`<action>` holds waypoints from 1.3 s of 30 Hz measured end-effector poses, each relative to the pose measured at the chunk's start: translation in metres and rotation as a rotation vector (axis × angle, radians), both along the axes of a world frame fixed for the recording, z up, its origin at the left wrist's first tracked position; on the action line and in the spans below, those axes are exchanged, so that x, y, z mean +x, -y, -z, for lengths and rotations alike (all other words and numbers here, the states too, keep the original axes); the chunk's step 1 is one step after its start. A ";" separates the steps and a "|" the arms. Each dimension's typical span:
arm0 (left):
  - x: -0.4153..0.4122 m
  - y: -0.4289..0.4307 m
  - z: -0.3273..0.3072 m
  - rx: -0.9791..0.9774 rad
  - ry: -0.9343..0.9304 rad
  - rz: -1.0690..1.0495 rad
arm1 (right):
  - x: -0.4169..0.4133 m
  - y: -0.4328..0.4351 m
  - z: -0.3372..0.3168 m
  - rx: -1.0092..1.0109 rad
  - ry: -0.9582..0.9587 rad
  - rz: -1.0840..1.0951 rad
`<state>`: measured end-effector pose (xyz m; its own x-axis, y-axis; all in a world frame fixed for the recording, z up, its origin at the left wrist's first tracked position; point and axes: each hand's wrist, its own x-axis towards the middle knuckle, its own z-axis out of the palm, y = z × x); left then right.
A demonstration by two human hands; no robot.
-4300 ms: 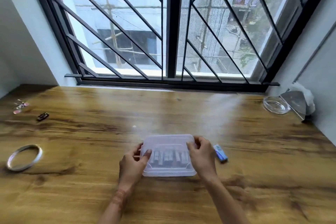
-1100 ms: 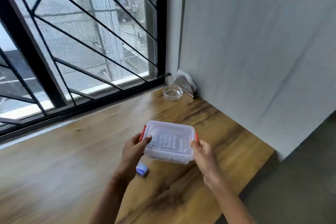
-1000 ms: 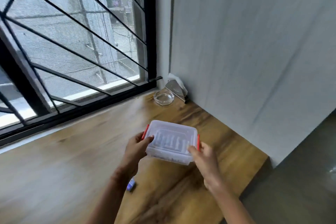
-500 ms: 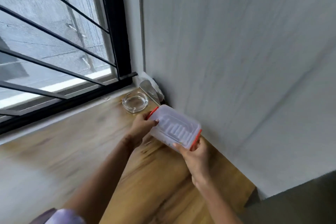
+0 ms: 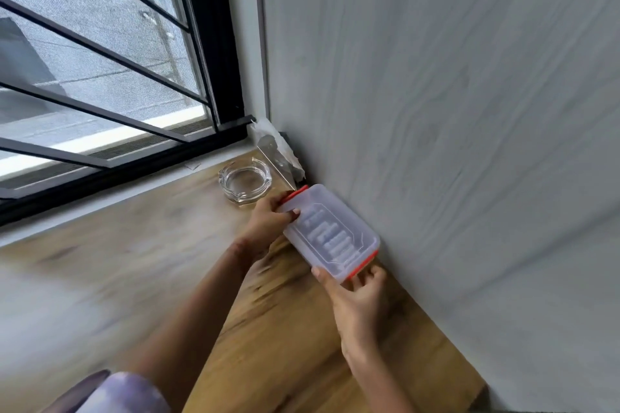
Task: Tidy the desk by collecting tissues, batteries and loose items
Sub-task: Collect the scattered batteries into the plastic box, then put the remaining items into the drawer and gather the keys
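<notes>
One lidded plastic box [image 5: 336,212] of batteries [image 5: 330,241] (a single row, too blurred to count) is held just beside the wall [image 5: 436,111] at the far right of the worktop [image 5: 268,345], its far end gripped by the left hand [image 5: 266,223], its near end by the right hand [image 5: 359,298]. The stowing of the batteries is judged to be in hand. A level set-down near the one glass ashtray [image 5: 245,183] and one tissue holder [image 5: 276,157] is called for next.

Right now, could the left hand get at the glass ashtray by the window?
Probably yes. The left hand sits just beside the glass ashtray with nothing between them, but its fingers grip the lidded plastic box, so it would have to let go first.
</notes>
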<state>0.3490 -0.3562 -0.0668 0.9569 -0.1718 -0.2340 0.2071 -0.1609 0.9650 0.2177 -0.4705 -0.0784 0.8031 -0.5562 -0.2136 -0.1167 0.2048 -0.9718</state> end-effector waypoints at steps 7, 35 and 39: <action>0.005 0.010 -0.006 -0.013 -0.009 -0.029 | 0.004 -0.002 0.001 0.002 -0.015 -0.061; -0.128 -0.076 -0.033 0.167 0.208 -0.317 | -0.036 -0.080 -0.041 -0.673 0.029 -0.245; -0.174 -0.120 -0.037 0.162 0.241 -0.382 | -0.065 -0.124 -0.051 -0.676 0.082 -0.344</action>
